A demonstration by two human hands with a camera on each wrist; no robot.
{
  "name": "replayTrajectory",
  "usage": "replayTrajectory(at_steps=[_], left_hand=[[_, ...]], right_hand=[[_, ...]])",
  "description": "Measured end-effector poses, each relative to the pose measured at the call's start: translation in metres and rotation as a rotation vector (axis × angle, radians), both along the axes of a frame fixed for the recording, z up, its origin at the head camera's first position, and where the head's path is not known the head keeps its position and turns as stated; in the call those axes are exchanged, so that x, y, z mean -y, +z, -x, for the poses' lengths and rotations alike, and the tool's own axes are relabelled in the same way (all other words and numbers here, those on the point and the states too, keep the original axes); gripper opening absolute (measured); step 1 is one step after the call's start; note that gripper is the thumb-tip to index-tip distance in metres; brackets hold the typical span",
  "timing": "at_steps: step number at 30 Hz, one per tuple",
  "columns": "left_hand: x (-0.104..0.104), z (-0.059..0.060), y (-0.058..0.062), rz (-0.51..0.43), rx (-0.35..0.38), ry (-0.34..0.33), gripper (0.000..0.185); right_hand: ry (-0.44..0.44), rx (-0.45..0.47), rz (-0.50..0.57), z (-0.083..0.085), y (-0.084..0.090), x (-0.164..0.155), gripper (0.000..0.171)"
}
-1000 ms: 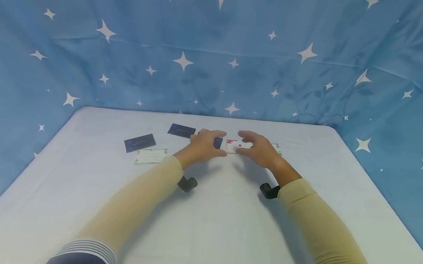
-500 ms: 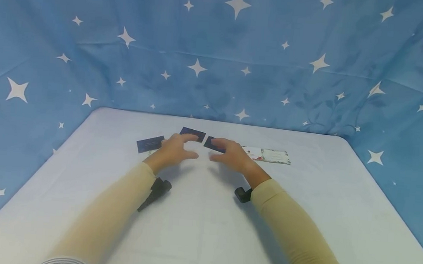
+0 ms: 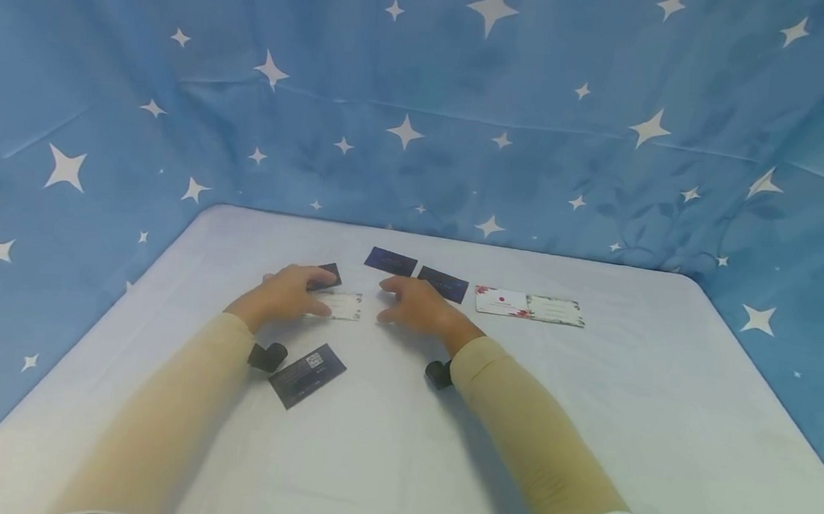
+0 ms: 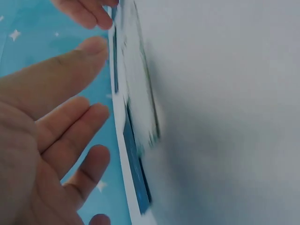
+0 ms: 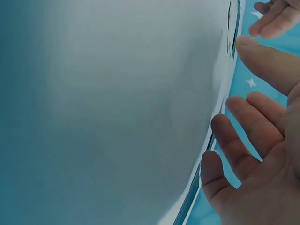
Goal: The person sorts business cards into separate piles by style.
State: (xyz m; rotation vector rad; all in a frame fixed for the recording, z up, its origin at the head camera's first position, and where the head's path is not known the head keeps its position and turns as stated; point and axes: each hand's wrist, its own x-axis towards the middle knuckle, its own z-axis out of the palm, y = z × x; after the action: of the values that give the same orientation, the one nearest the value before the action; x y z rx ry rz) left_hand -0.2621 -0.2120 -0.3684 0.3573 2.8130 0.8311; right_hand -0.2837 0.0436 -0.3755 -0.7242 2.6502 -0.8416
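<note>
Right in the middle of things there's a white card (image 3: 341,305) lying flat on the bench (image 3: 440,453), sitting between the two hands. The left hand (image 3: 289,294) hovers right at the card's left edge with relaxed, lightly spread fingers (image 4: 70,126), not gripping anything, though whether the fingertips actually touch the card is hard to tell. The right hand (image 3: 415,310) is just off the card's right edge, also loose and holding nothing; the right wrist view shows its fingers (image 5: 243,140) fanned out over the surface.

A dark card (image 3: 326,276) pokes out from behind the left hand, mostly covered by it. Nearer the person, another dark card with a small QR-looking patch (image 3: 307,364) lies tilted by the left wrist. Two more dark cards (image 3: 391,261) and (image 3: 442,284) sit further back, and to the right of them two white floral cards (image 3: 501,301) and (image 3: 555,310) lie side by side, edges touching or nearly so.

The bench is plain white, and a blue cloth with white stars (image 3: 424,105) hangs all around it. Both wrist views are blurry and skewed, so the card print can't be read there.
</note>
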Motion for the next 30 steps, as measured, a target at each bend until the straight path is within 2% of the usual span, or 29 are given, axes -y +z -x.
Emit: replayTrajectory(at_steps=[8, 14, 23, 27, 30], left_hand=[[0.012, 0.003, -0.009, 0.088, 0.01, -0.017, 0.063], [0.012, 0.002, -0.009, 0.078, 0.0, -0.01, 0.057], [0.01, 0.002, -0.009, 0.111, 0.003, 0.027, 0.053], [0.007, 0.0, -0.009, 0.122, -0.006, 0.008, 0.055], [0.004, -0.003, -0.006, 0.131, -0.007, -0.013, 0.06]], right_hand=[[0.036, -0.018, -0.06, 0.001, -0.003, 0.024, 0.065], [0.052, -0.054, -0.134, 0.004, -0.005, 0.033, 0.066], [0.063, -0.079, -0.132, 0.002, -0.002, 0.037, 0.057], [0.059, -0.093, -0.143, 0.001, -0.002, 0.034, 0.056], [0.053, -0.075, -0.097, 0.001, -0.002, 0.027, 0.054]])
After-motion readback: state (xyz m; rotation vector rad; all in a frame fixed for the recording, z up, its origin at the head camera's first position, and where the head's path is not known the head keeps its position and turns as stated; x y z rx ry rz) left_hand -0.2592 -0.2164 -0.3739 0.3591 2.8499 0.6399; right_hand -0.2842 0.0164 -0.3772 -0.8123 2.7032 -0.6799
